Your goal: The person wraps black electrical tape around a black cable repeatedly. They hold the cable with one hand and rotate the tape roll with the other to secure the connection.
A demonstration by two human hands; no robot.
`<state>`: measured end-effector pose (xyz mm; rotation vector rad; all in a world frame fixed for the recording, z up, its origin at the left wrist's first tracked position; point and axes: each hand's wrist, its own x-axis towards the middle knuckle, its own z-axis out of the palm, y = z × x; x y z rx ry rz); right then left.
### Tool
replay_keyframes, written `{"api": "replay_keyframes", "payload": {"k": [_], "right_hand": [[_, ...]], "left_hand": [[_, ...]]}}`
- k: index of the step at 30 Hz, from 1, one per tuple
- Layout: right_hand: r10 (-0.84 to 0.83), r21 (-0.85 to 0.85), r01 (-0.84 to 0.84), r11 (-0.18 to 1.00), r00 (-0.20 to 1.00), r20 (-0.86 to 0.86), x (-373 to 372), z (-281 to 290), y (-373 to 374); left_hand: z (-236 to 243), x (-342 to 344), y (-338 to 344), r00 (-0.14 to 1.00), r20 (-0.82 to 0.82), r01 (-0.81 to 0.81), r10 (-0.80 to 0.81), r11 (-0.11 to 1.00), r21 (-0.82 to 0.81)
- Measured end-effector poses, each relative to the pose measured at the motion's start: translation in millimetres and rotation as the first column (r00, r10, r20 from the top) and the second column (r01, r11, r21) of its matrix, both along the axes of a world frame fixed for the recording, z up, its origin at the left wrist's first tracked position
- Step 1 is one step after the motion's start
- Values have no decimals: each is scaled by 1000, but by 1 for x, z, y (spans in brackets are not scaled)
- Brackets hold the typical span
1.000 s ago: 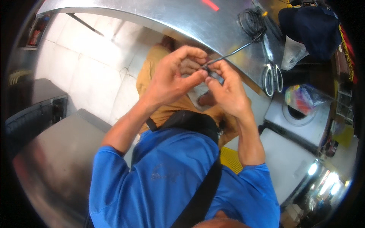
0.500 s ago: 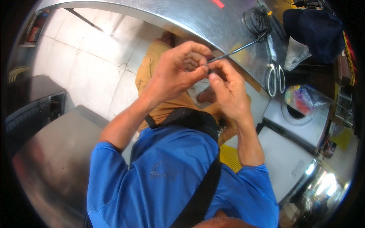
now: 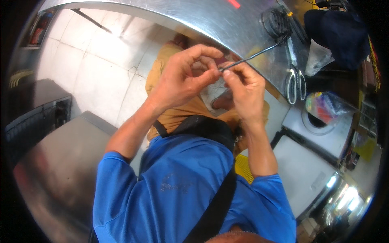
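Head view, looking down past a blue short-sleeved shirt point(image 3: 182, 182) crossed by a black shoulder strap point(image 3: 214, 210). Both hands were raised together in front of the chest, above tan trousers point(image 3: 178, 113). The left hand point(image 3: 182, 79) was curled, its thumb and forefinger pinched on the near end of a thin black cable point(image 3: 253, 56); the right hand point(image 3: 245, 91) met it fingertip to fingertip and pinched the same end. From the pinch the cable ran up and to the right onto a curved sheet-metal table point(image 3: 194, 18), where it joined a coiled black bundle of cable point(image 3: 275, 22). White-handled scissors point(image 3: 295, 79) lay on the table just right of the hands, near a dark blue cloth bag point(image 3: 336, 32). White floor tiles point(image 3: 93, 69) showed to the left.
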<state>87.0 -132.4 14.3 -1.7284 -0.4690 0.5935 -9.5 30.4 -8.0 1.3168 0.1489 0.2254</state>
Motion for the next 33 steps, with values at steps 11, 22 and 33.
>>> {"api": "replay_keyframes", "payload": {"k": [11, 22, 33], "right_hand": [[-23, 24, 25, 999, 995, -93, 2, 11, 2], [14, 39, -14, 999, 1000, -8, 6, 11, 3], [6, 59, -5, 998, 1000, -9, 6, 5, 0]], "left_hand": [[2, 3, 6, 998, -63, 15, -8, 995, 103], [4, 6, 9, 997, -76, 24, -15, 991, 129], [0, 7, 3, 997, -14, -73, 75, 992, 104]]}}
